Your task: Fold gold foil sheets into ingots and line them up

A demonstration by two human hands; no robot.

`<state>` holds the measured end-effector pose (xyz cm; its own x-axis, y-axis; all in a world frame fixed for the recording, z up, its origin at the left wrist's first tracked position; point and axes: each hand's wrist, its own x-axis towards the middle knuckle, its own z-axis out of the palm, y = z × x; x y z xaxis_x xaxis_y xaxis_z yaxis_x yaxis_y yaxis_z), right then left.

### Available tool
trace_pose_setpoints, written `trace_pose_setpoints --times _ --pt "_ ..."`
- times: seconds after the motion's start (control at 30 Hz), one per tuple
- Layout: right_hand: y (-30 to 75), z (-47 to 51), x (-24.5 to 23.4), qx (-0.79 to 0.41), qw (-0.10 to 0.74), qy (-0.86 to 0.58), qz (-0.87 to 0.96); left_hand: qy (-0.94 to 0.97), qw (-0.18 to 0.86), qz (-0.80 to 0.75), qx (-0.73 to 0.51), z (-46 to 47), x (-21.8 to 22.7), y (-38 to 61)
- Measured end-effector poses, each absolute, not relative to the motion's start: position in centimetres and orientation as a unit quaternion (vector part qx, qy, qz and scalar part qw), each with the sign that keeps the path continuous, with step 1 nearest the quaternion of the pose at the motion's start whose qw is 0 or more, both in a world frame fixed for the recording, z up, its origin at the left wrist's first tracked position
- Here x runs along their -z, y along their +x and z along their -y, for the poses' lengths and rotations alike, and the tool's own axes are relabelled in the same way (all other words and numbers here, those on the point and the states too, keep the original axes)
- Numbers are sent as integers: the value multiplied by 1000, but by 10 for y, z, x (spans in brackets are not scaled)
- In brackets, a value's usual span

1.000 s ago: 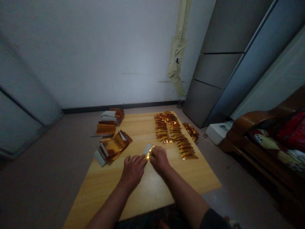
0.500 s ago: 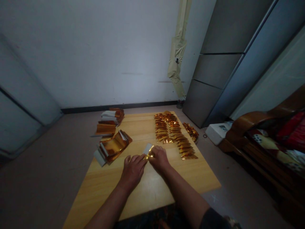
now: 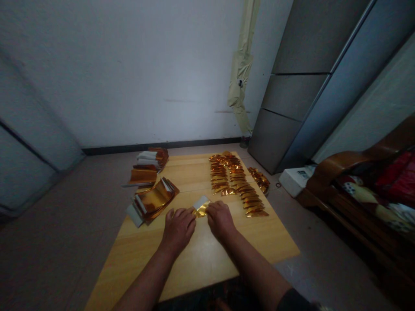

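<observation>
A crease seems to be in hand: the gold foil sheet [image 3: 201, 210] lies on the counter [image 3: 204, 259] just below the centre of the frame, between the hands, its upper part pale grey and its lower part shiny gold. The right hand [image 3: 222, 220] has its fingers bent in and apparently pinching the sheet's right edge. The left hand [image 3: 179, 226] touches the left edge; whether its fingers pinch or only press, I cannot tell. Judging by this, the next move calls for both edges kept steady while the fold is flattened.

On the wooden counter, loose foil sheets [image 3: 157, 199] fan out left of centre, and folded foil pieces [image 3: 251, 199] overlap in rows right of centre. A pale wall [image 3: 145, 77] fills the upper frame, with a grey refrigerator [image 3: 292, 90] at upper right.
</observation>
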<state>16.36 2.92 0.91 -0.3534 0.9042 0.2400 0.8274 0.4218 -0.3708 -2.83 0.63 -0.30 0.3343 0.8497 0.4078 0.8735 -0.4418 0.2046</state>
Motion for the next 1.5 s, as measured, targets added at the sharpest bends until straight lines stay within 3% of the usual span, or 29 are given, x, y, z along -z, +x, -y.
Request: trace_pose_setpoints --times 0.27,0.93,1.5 --pt "157 -16 -7 -76 186 -495 845 -806 60 536 242 -19 -4 -25" --pt "185 -27 -15 -120 211 -470 849 -813 25 545 202 -13 -6 -6" --pt "189 -39 -16 -83 174 -444 875 -817 98 525 218 -13 5 -6"
